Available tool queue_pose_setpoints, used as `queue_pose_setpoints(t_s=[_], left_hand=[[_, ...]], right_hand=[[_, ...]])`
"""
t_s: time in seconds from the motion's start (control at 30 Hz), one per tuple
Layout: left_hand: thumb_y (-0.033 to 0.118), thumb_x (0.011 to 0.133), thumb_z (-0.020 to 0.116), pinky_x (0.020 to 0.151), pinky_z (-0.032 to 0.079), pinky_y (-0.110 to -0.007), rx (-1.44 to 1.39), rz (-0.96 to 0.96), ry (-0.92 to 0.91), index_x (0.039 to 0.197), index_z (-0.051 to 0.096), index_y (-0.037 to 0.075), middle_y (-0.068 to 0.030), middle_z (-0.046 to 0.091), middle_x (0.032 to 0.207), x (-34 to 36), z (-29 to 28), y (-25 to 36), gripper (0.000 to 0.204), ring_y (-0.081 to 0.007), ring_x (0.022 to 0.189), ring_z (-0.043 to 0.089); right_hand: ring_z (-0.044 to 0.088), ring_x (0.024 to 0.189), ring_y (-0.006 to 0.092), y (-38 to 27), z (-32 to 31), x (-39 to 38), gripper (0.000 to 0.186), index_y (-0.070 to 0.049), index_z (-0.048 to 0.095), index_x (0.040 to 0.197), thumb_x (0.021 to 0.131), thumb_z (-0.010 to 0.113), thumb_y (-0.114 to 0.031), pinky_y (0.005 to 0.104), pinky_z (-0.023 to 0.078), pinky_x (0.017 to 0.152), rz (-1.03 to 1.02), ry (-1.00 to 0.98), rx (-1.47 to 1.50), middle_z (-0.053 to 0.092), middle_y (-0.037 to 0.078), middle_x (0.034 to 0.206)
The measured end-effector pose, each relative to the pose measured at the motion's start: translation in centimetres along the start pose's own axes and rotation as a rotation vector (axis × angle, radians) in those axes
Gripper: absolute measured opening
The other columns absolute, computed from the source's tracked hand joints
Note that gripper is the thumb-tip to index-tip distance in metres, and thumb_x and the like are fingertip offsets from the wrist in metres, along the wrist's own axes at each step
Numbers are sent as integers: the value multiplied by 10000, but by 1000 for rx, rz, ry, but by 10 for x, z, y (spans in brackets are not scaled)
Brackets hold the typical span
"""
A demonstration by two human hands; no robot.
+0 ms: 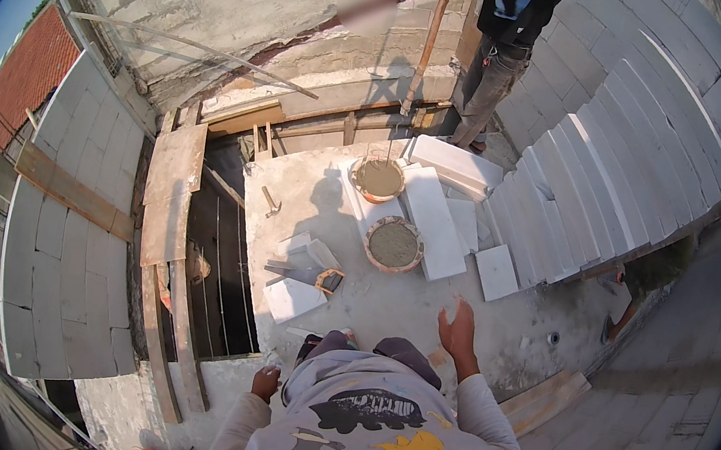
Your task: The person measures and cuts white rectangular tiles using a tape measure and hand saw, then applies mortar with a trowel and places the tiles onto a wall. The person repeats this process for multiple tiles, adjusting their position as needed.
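Note:
My right hand (pixel 458 331) reaches forward, open and holding nothing, its fingers apart above the concrete floor. Low by my left side, my left hand (pixel 266 382) is curled closed; what it may hold is too small to make out. Ahead of me stand two round buckets of grey mortar, a farther one (pixel 378 179) and a nearer one (pixel 394 244). A handsaw (pixel 329 281) with a wooden handle lies beside cut pieces of white block (pixel 293 300). Farther left on the floor is a hammer (pixel 270 202). Neither hand touches these.
A long white block (pixel 434 225) lies right of the buckets, near a tall stack of blocks (pixel 571 197). On the left, a floor opening (pixel 224 271) is crossed by thin bars and edged with planks (pixel 171 193). A co-worker (pixel 496 71) at the back grips a long wooden pole (pixel 428 44).

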State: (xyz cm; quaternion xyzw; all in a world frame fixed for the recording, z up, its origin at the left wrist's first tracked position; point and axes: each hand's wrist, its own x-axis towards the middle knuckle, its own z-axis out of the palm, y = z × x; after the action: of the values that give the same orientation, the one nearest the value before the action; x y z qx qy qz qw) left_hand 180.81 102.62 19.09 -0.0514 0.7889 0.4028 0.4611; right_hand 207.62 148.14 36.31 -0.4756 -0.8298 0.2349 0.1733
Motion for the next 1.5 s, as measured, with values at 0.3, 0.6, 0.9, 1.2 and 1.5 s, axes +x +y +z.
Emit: queue_pose_setpoints(t_s=[0.3, 0.6, 0.9, 1.2, 1.5], left_hand=[[295, 985, 602, 723, 515, -312, -224, 26, 45, 1413, 556, 41, -96, 689, 1150, 17, 3, 95, 500, -197, 940, 689], [302, 982, 622, 650, 507, -318, -234, -231, 140, 1379, 578, 63, -81, 692, 1109, 10, 19, 65, 466, -185, 849, 691], [332, 971, 652, 679, 527, -321, 14, -292, 52, 1337, 615, 24, -110, 731, 1041, 102, 33, 196, 480, -199, 840, 710], [294, 1017, 616, 1020, 490, -356, 393, 121, -126, 1431, 492, -87, -270, 677, 1269, 435, 208, 494, 576, -301, 1215, 654], [336, 977, 681, 902, 516, -349, 231, 379, 55, 1325, 574, -63, -148, 731, 1078, 606, 370, 598, 540, -214, 1028, 686]], right_hand=[[228, 1508, 495, -85, -14, 148, 786, 47, 299, 1560, 940, 682, -248, 551, 227, 1232, -193, 200, -124, 337, 352, 1558], [377, 1432, 467, -61, 65, 285, 678, 95, 352, 1502, 973, 623, -232, 499, 292, 1209, -29, 121, 108, 421, 341, 1498], [538, 1283, 476, 121, 275, 253, 662, 85, 451, 1414, 929, 659, -316, 515, 453, 1054, 574, -374, 107, 563, 328, 1357], [439, 1412, 458, 218, 386, 277, 787, 99, 265, 1547, 958, 626, -276, 463, 358, 1177, 965, -208, 44, 419, 349, 1518], [653, 1058, 344, 211, 396, 296, 523, 48, 414, 1445, 1039, 555, -249, 445, 498, 941, 896, -109, 124, 642, 243, 1179]])
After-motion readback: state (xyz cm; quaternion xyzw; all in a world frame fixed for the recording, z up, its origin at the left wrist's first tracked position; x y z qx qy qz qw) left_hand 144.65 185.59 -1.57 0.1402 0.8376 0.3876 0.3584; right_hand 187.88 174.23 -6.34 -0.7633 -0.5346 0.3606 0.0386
